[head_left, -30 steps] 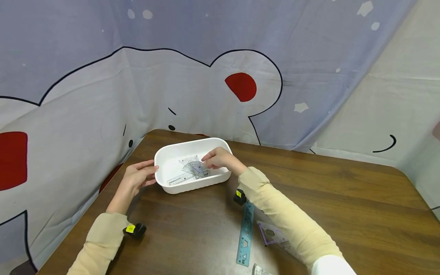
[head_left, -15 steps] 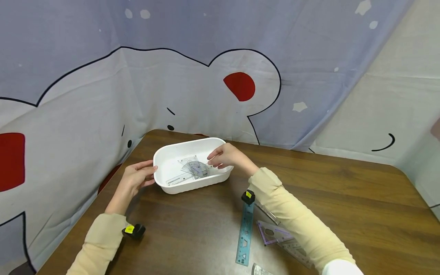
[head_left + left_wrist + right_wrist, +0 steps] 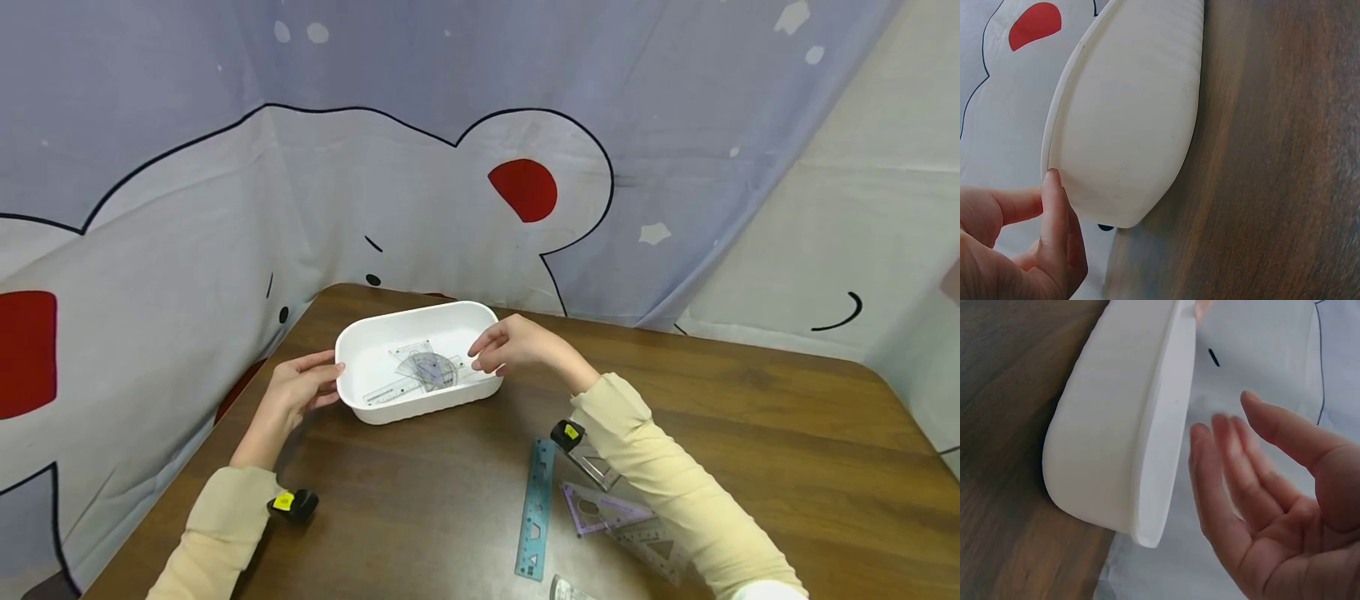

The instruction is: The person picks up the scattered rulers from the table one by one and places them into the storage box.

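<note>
A white oval-cornered tray [image 3: 408, 407] stands on the table with clear rulers and a protractor [image 3: 435, 370] inside. At its left end the left hand [image 3: 302, 385] pinches the rim; the left wrist view shows thumb and fingertips of that hand [image 3: 1041, 244] on the edge of the tray [image 3: 1129, 112]. Over the tray's right end hovers the right hand [image 3: 517, 343], holding nothing. In the right wrist view this hand [image 3: 1272, 500] has its fingers loosely bent and apart, beside the tray wall [image 3: 1110, 425] without touching it.
A blue ruler [image 3: 536, 508] lies on the brown table [image 3: 420, 500] in front of the tray. To its right are a purple-edged set square [image 3: 600, 510] and other clear set squares, partly under the right sleeve [image 3: 675, 475]. A printed curtain [image 3: 375, 183] hangs behind.
My right hand has moved right, from above the rulers in the tray to its right end. More of the set squares shows beside the right sleeve. The left hand has stayed at the rim.
</note>
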Available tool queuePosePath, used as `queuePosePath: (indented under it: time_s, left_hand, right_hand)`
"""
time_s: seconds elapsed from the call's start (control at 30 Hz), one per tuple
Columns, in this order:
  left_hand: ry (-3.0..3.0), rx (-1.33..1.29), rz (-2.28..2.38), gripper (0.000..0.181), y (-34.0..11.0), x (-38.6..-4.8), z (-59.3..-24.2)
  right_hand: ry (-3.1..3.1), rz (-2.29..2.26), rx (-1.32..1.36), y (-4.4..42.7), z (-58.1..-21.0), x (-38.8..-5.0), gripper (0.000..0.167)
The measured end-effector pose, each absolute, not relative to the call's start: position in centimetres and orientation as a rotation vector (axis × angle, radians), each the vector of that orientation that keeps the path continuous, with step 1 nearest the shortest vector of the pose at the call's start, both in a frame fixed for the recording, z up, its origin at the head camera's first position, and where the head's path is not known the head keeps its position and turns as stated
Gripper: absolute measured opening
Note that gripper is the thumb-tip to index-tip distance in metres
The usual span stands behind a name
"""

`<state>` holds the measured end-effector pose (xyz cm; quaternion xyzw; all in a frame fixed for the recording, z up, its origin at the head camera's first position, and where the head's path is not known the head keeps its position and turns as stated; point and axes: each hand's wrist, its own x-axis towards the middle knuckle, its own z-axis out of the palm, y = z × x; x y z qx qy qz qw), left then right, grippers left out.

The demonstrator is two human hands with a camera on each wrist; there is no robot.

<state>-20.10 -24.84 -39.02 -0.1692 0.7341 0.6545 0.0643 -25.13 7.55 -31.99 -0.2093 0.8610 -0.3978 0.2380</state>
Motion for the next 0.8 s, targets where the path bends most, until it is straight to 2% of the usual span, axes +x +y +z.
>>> queuePosePath:
  time_s: [0.8]
  left_hand:
    - [2.208,-0.497,1.987,0.060,-24.8,-20.3,-39.2]
  right_hand:
    - [2.469,-0.995,-0.674,12.6,-33.7,-21.9,0.032]
